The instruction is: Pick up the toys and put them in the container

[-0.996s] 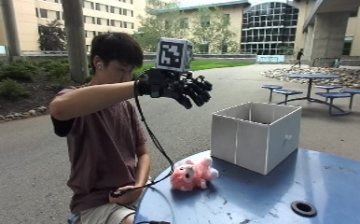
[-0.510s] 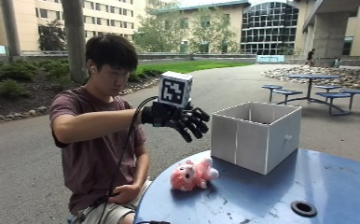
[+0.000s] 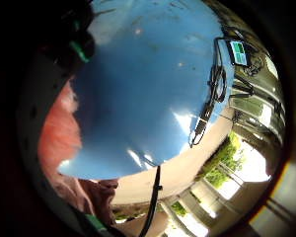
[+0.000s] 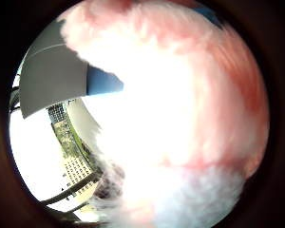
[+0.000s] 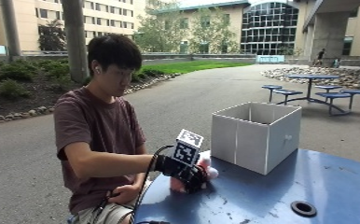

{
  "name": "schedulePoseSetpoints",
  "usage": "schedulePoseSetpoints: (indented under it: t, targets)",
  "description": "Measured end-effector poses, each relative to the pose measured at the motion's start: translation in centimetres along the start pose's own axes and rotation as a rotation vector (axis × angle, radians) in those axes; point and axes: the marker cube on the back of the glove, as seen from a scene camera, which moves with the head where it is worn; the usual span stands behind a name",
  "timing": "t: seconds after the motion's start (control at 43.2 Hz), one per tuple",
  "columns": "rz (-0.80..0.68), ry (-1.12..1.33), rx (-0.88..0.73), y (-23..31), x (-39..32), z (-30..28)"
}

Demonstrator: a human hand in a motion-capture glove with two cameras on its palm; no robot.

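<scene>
A pink plush toy (image 5: 208, 171) lies on the round blue table (image 5: 260, 196) near its edge on the person's side, just in front of the white open-topped box (image 5: 254, 135). My gloved right hand (image 5: 189, 173) is down on top of the toy, fingers curled over it. The toy (image 4: 180, 118) fills most of the thumb side palm view, with the box's wall (image 4: 52, 80) beside it. In the little finger side palm view the toy (image 3: 59, 138) sits at the edge of the blue tabletop (image 3: 148, 89).
A round hole (image 5: 303, 208) is set in the tabletop towards the front. A small screen device (image 3: 238, 52) with cables lies at the table's rim. The person's bare left hand (image 5: 127, 193) rests in the lap.
My hand has dropped from chest height in the air down onto the pink toy on the table. The toy and the box have stayed in place.
</scene>
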Motion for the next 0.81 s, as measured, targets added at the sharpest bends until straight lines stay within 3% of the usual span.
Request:
schedulePoseSetpoints:
  t: [0.278, 0.394, 0.533, 0.811]
  targets:
    - [-0.057, -0.065, 0.152, -1.8, -0.3, -0.1]
    - [-0.088, -0.131, 0.106, -2.7, 0.2, -2.3]
    - [-0.099, -0.187, 0.122, -2.6, 1.4, -11.3]
    - [-0.074, -0.053, 0.353, -0.7, -0.7, -31.3]
